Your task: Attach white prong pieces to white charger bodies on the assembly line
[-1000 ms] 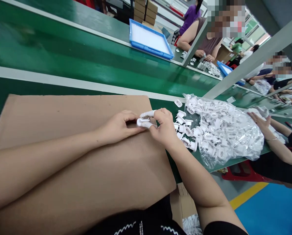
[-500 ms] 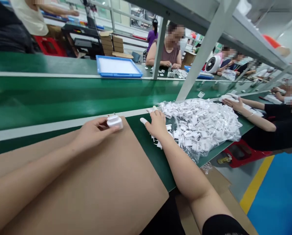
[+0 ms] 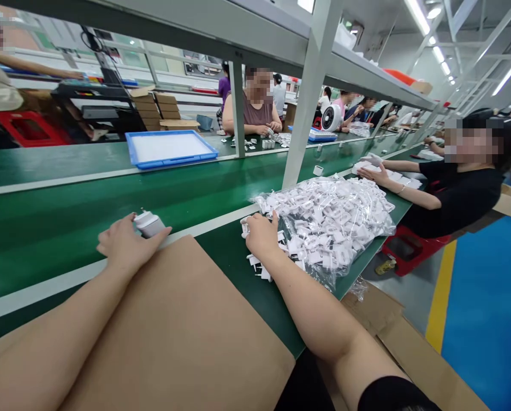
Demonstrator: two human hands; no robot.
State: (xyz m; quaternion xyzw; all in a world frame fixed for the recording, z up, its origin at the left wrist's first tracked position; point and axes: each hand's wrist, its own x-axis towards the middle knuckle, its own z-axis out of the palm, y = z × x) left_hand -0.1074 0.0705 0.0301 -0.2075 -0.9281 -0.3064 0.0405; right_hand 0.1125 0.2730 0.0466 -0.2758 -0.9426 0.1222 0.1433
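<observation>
Shifted quite a bit since that last shot: my left hand [image 3: 125, 240] has moved further from the clear plastic bag [image 3: 324, 228] and now sits well left of it, out past the top edge of the cardboard sheet [image 3: 174, 325], and the whole view has tipped up so more of the shelving shows. That hand is closed on a white wall charger [image 3: 149, 224], pinched in the fingertips with its metal prongs poking up, right above the white stripe of the green conveyor belt [image 3: 110, 194]. My right hand [image 3: 262, 237] is up against the near edge of the bag, fingers down among the loose white plug housings [image 3: 259, 275] spilled on the belt just in front of it. Honestly can't tell from this angle if it's gripping one or just resting on them. The bag itself is stuffed with more of the same white parts. Across the belt, beyond the bag and off to its left, there's a blue tray [image 3: 170, 149] lined with white, and a seated co-worker [image 3: 255, 111] is working with both hands past it. Just right of the bag, another co-worker [image 3: 461, 194] in black has both hands on some white pieces [image 3: 403, 181].
</observation>
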